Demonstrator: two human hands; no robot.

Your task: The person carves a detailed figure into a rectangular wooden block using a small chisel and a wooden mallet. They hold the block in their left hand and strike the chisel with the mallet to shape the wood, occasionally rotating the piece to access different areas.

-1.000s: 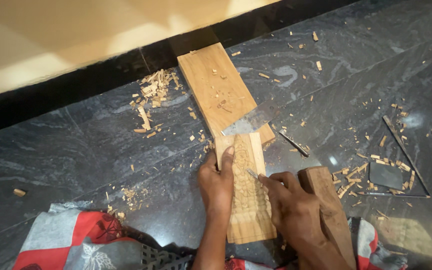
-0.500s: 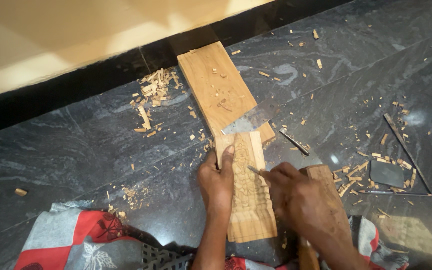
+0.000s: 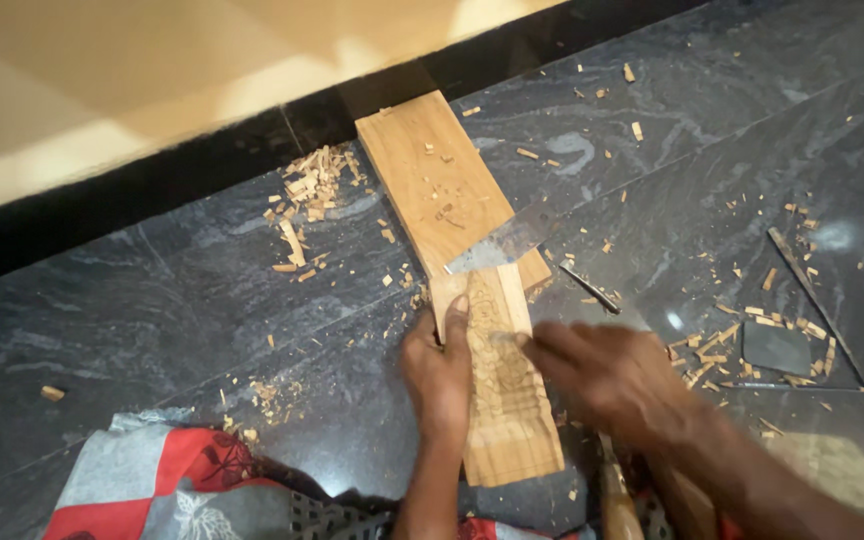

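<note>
Steadying the carving (image 3: 505,390) with my left hand (image 3: 439,372), fingers flat along its left edge; right hand (image 3: 612,375) blurs beside it, grip unclear. Carving step, I judge; next needs a firm hold.

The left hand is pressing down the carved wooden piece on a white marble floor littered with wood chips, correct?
Not quite. The head view shows the left hand on the carved wooden piece amid wood chips, but the floor is dark grey-black stone, not white marble.
</note>
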